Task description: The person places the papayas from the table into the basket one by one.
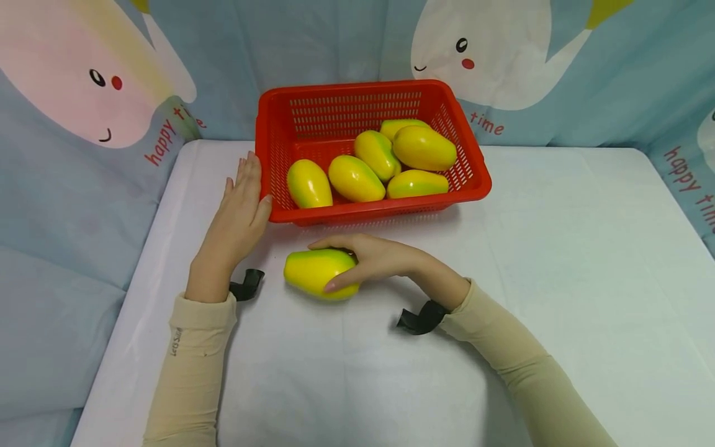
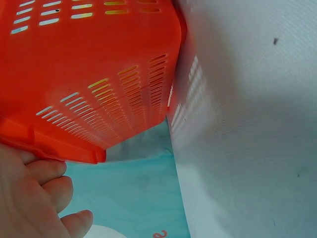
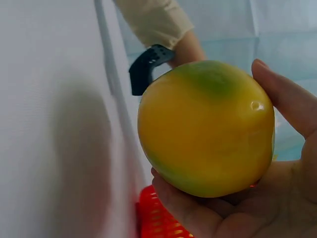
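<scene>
My right hand [image 1: 377, 257] grips a yellow-green mango [image 1: 310, 271] across its right end, thumb on the near side and fingers over the far side. Seen from the right wrist, the mango [image 3: 208, 129] sits between thumb and fingers, with a shadow on the table beside it. Straight fingers of my left hand [image 1: 234, 211] rest along the left side of a red plastic basket [image 1: 473, 149], the thumb at its front left corner. In the left wrist view the fingers [image 2: 47, 171] touch the basket's rim. Several mangoes [image 1: 356, 179] lie inside the basket.
The basket stands at the back of a white-covered table [image 1: 575, 261], close to a blue curtain [image 1: 329, 43] printed with whales. A black strap piece [image 1: 248, 285] juts from the left wrist, another [image 1: 421, 320] from the right.
</scene>
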Demonstrator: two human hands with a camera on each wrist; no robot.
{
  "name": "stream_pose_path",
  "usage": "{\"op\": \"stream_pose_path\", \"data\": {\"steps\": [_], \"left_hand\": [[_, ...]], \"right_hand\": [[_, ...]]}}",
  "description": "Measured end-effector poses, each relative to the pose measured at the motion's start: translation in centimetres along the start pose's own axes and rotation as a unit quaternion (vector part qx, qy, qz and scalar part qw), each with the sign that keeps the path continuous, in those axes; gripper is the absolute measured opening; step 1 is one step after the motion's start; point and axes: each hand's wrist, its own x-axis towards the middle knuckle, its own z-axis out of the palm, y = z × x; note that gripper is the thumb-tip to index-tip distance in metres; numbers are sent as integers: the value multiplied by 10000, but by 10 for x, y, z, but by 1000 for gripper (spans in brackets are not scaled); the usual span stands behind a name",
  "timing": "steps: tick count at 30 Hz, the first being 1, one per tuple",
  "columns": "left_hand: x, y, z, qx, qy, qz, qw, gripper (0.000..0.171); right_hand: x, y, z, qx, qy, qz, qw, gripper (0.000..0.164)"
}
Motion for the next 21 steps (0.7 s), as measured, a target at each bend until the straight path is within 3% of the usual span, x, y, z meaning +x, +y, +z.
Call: {"op": "stream_pose_path", "data": {"steps": [21], "left_hand": [[-1,1,0,19,48,-23,10000,65]], "right_hand": [[-24,-11,-24,467,319,-651,9963,63]]}}
